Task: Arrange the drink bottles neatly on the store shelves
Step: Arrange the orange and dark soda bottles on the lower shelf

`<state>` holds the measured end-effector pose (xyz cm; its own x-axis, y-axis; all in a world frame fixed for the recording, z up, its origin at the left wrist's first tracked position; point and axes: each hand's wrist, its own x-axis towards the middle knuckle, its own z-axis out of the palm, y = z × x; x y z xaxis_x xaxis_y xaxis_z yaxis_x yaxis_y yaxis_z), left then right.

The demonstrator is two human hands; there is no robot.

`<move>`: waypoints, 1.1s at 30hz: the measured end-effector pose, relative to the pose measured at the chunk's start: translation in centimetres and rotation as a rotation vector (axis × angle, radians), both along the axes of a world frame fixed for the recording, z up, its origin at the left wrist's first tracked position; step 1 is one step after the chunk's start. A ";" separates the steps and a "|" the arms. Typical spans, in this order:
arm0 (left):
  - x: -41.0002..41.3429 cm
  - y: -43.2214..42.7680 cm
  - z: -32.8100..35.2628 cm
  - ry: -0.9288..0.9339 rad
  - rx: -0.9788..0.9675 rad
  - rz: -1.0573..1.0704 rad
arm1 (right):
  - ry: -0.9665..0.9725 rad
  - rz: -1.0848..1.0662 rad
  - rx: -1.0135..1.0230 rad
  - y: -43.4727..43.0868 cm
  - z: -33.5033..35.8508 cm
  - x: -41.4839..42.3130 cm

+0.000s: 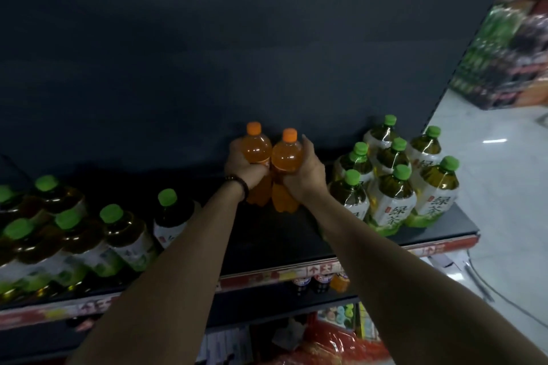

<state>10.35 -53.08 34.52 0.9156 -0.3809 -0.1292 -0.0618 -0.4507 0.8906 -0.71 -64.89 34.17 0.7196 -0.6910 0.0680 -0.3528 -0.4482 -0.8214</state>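
Two orange soda bottles with orange caps stand side by side at the back of the dark shelf (267,234), near its middle. My left hand (241,167) grips the left orange bottle (257,145) around its body. My right hand (305,173) grips the right orange bottle (285,157) the same way. The two bottles touch each other. Their lower halves are partly hidden behind my wrists.
A group of green-capped tea bottles (394,184) stands on the right end of the shelf. Several more green-capped tea bottles (74,234) crowd the left side. A lower shelf with small bottles (320,280) sits below. The white aisle floor (504,187) lies to the right.
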 end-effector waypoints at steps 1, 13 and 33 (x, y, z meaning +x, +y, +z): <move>0.0 0.0 0.0 0.007 -0.024 0.018 | 0.004 -0.015 -0.010 0.0 0.0 -0.2; -12.3 8.0 -0.9 -0.357 -0.278 0.083 | -0.120 -0.048 -0.141 5.5 2.0 -10.2; -28.1 16.4 -19.1 -0.060 -0.079 0.094 | 0.143 -0.074 0.077 6.9 -16.1 -26.0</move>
<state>-17.70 -36.64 15.38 0.9530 -0.2995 -0.0463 -0.0765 -0.3854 0.9196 -26.67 -57.94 18.05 0.6650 -0.7418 -0.0867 -0.4985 -0.3544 -0.7911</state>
